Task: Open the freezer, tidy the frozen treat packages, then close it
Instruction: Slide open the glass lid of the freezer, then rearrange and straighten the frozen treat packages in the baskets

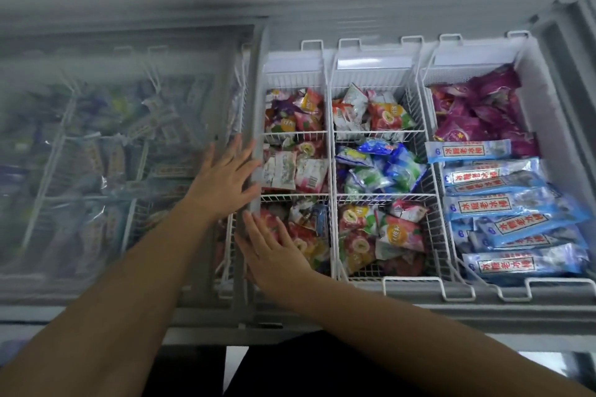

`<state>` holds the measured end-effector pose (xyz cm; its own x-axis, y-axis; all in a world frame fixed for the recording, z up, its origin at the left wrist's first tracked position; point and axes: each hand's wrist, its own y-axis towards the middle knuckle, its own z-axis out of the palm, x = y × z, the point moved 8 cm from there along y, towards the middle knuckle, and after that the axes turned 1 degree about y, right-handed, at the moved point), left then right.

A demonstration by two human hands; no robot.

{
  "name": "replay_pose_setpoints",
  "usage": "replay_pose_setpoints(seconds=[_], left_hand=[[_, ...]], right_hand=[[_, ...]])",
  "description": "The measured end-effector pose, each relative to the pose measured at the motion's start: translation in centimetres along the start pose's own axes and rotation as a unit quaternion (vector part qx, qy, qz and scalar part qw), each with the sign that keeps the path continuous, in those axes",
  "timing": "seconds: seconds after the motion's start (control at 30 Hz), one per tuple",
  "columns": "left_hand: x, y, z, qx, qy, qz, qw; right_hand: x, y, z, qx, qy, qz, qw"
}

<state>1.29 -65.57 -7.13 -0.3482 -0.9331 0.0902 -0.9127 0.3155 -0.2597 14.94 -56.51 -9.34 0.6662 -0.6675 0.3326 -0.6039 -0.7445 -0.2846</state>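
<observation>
Two flat hands [222, 180] [274, 248] touch the front-to-back lid edge [258, 90].

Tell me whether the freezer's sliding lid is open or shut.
Open: the lid sits over the left half, its glass fogged, and the baskets on the right lie uncovered.

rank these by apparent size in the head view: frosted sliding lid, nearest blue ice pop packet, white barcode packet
1. frosted sliding lid, by far the largest
2. nearest blue ice pop packet
3. white barcode packet, smallest, though it sits farther from the camera, so its real size is unsure
</observation>
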Motion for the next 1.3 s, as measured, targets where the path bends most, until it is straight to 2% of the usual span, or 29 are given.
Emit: replay_pose_setpoints(seconds=[0.2,0.53,0.7,0.87,1.0,1.1,1.3], left_hand=[[3.5,-1.2,0.8,-0.009,-0.026,-0.028,0.999],[2.7,-1.0,2.0,-0.02,-0.089,-0.064,0.994],[1.3,-0.5,2.2,-0.002,-0.161,-0.119,0.98],[-0.7,-1.1,1.8,0.003,-0.205,-0.195,0.959],[-1.0,-1.5,1.5,0.015,-0.249,-0.212,0.945],[0.6,-2.1,1.6,0.004,-0.274,-0.239,0.931],[3.6,-0.9,1.0,-0.066,-0.241,-0.241,0.938]], right_hand=[[2.7,2.8,0.4,0.007,0.011,0.019,1.0],[-0.3,0.9,-0.7,-0.003,-0.01,-0.015,1.0],[-4.8,-3.1,-0.5,0.022,0.077,0.041,0.996],[-9.5,-7.3,0.2,0.031,0.085,0.091,0.992],[-12.1,-9.6,1.7,0.059,0.106,0.129,0.984],[-12.7,-9.8,3.1,0.08,0.107,0.132,0.982],[-12.3,-7.0,5.6,0.119,0.112,0.125,0.979]])
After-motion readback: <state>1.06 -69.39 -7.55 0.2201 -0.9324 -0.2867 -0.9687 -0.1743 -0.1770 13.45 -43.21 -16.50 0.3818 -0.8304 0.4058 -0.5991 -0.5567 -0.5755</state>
